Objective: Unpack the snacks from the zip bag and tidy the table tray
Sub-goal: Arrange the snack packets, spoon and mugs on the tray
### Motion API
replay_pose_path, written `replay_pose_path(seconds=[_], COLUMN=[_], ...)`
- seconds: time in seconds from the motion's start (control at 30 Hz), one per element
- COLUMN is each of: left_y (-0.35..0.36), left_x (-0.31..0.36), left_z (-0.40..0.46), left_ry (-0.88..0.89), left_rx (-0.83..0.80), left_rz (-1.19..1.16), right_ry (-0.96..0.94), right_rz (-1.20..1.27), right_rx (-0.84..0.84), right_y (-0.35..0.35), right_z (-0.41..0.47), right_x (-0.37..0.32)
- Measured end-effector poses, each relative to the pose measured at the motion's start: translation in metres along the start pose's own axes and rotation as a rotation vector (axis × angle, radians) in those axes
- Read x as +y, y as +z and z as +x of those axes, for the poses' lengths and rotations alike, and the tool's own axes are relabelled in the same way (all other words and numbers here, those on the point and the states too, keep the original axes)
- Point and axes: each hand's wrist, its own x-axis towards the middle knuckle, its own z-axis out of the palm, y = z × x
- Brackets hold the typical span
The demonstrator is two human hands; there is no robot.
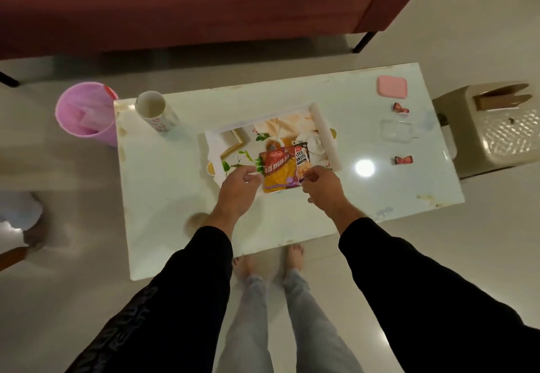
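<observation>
Across the top of the frame runs a dark red sofa (187, 1), and below it, in the middle, stands a white table (292, 226) with a glossy top. At the right edge of the frame is a beige stool (496, 127); at the upper left, beside the table corner, a pink bin (84, 112). On the table centre lies a tray (230, 139) with a printed floral picture. Over its lower edge both hands hold a clear zip bag (282, 175) with snack packets inside: an orange and red packet (276, 171) in front, a peanuts packet (302, 159) behind it. Left hand (236, 188) pinches the bag's left edge, right hand (323, 187) grips its right edge with curled fingers. Further left stands a white cup (153, 108). Toward the right side of the table are a pink square lid (392, 87), a clear container (397, 130) and two small red wrappers (401, 107) (403, 160)
</observation>
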Motion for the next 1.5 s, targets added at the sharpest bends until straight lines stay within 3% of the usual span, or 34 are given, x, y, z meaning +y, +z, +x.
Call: replay_pose_path(seconds=[0.23, 0.53, 0.83, 1.1, 1.3, 1.5], left_y=[0.048, 0.085, 0.064, 0.014, -0.025, -0.040], left_x=[-0.039, -0.060, -0.059, -0.057, -0.052, -0.027], left_z=[0.108, 0.152, 0.154, 0.154, 0.174, 0.211], left_ry=[-0.092, -0.162, -0.333, -0.227, -0.061, 0.132], left_rx=[0.110, 0.198, 0.220, 0.196, 0.256, 0.221], left_rz=[0.034, 0.056, -0.463, -0.630, -0.364, 0.269], right_ry=[0.006, -0.030, -0.211, -0.219, -0.099, 0.241], right_rz=[-0.164, -0.162, -0.077, 0.074, 0.176, 0.519], right_rx=[0.066, 0.133, -0.069, -0.207, -0.244, -0.327], right_y=[0.048, 0.073, 0.070, 0.091, 0.115, 0.143], right_z=[0.103, 0.132, 0.145, 0.158, 0.156, 0.144], right_x=[0.016, 0.025, -0.010, -0.047, -0.050, -0.044])
